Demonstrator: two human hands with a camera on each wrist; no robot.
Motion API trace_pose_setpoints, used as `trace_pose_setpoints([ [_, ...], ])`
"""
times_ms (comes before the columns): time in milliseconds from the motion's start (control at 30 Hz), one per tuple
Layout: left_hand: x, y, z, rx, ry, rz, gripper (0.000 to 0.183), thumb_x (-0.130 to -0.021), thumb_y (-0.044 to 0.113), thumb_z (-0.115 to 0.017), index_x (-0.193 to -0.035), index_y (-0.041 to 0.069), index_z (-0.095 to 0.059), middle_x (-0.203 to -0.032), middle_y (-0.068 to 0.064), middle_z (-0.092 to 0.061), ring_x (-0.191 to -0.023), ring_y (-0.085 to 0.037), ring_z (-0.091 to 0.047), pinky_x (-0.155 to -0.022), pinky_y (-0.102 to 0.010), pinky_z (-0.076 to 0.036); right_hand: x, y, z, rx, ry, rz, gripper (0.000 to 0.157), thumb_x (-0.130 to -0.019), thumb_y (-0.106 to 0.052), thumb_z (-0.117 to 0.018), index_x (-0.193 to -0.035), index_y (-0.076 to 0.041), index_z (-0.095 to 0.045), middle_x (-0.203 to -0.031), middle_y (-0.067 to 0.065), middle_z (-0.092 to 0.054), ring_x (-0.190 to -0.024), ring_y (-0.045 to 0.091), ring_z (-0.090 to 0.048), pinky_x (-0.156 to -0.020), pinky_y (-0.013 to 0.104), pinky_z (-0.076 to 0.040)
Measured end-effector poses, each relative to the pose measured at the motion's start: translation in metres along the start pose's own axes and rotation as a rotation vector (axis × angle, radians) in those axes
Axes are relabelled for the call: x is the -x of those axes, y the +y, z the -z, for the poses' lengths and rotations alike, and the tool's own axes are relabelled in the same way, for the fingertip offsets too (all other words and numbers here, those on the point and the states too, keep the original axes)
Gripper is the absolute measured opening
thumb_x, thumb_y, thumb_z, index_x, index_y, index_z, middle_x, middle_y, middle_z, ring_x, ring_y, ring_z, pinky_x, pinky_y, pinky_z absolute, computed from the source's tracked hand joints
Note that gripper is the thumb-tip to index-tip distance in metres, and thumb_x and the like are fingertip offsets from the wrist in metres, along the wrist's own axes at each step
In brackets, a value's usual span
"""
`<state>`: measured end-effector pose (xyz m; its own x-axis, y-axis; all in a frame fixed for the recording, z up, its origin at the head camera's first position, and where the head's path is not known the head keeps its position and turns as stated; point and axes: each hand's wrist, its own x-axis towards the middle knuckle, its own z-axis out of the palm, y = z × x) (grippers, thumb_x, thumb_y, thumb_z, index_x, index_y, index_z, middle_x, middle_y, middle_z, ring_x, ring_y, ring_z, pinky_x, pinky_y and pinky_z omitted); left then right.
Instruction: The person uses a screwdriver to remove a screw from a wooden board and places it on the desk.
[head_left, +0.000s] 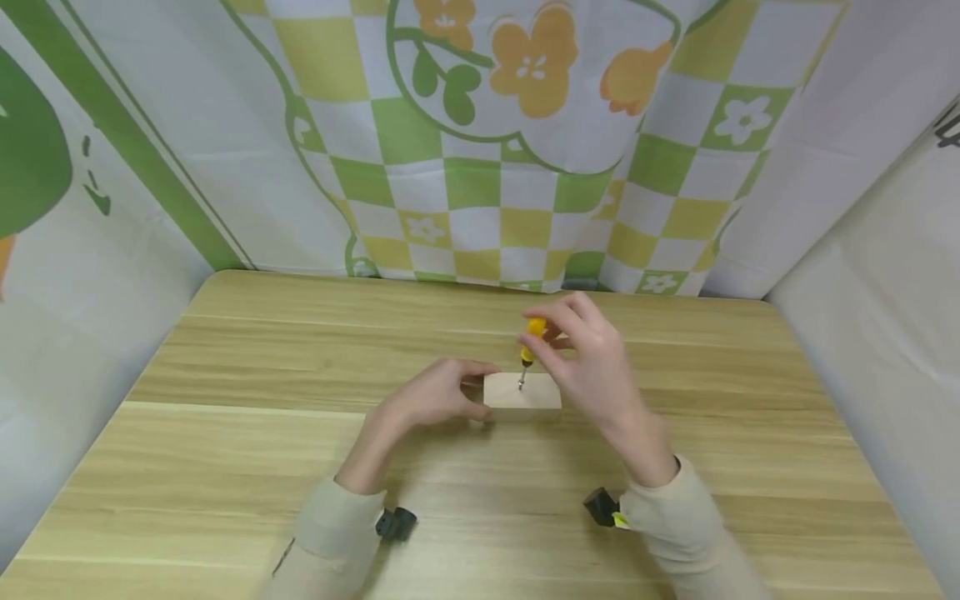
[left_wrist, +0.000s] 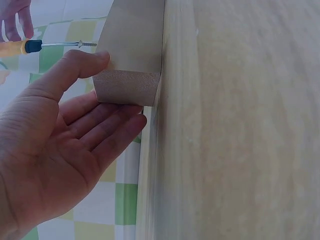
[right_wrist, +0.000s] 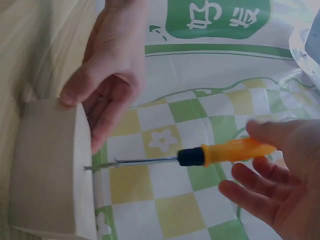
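A pale wooden block lies on the table, its long side running left to right. My left hand grips its left end, thumb on the near side and fingers behind. A screw stands upright in the top face, part of its thread showing. Over it is a screwdriver with a yellow-orange handle, black collar and metal shaft, its tip at the screw head. My right hand pinches the handle from above between thumb and fingers; in the right wrist view the remaining fingers hang loosely curled beside it.
The wood-grain table spreads around the block. A checked green, yellow and white curtain hangs along its back edge, with white cloth at the sides. Black cameras sit at both wrists, below the beige sleeves.
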<state>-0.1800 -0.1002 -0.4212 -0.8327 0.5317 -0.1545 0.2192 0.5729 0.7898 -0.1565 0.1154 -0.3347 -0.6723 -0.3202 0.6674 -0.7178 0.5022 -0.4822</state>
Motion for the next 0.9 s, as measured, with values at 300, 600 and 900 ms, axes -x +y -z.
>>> trace_pose_setpoints([
  [300, -0.001, -0.002, 0.001, 0.081, -0.005, 0.013, 0.06, -0.075, 0.017, -0.077, -0.13, 0.015, -0.056, -0.12, 0.001, -0.063, -0.108, -0.012, -0.059, -0.091, -0.033, -0.048, 0.003, -0.002, -0.005, 0.002, 0.051, -0.001, 0.027, -0.079, -0.003, -0.072, -0.105, -0.004, -0.067, -0.094, 0.007, -0.057, -0.077, 0.012, -0.061, -0.066, 0.018, -0.054],
  [600, -0.001, -0.008, 0.001, 0.143, -0.026, -0.021, 0.055, -0.077, 0.016, -0.077, -0.128, 0.019, -0.057, -0.111, 0.004, -0.066, -0.101, -0.012, -0.062, -0.082, -0.031, -0.051, 0.003, -0.005, 0.0, -0.095, 0.0, 0.012, 0.029, -0.08, 0.007, -0.066, -0.107, -0.003, -0.067, -0.093, 0.007, -0.062, -0.082, 0.015, -0.065, -0.071, 0.02, -0.055],
  [900, -0.001, -0.008, 0.001, 0.132, -0.026, -0.003, 0.053, -0.077, 0.019, -0.076, -0.127, 0.025, -0.058, -0.109, 0.009, -0.066, -0.099, -0.009, -0.062, -0.082, -0.031, -0.051, 0.001, -0.013, 0.0, -0.1, -0.099, 0.003, 0.026, -0.085, -0.003, -0.065, -0.111, -0.008, -0.066, -0.102, 0.002, -0.061, -0.09, 0.012, -0.062, -0.077, 0.02, -0.053],
])
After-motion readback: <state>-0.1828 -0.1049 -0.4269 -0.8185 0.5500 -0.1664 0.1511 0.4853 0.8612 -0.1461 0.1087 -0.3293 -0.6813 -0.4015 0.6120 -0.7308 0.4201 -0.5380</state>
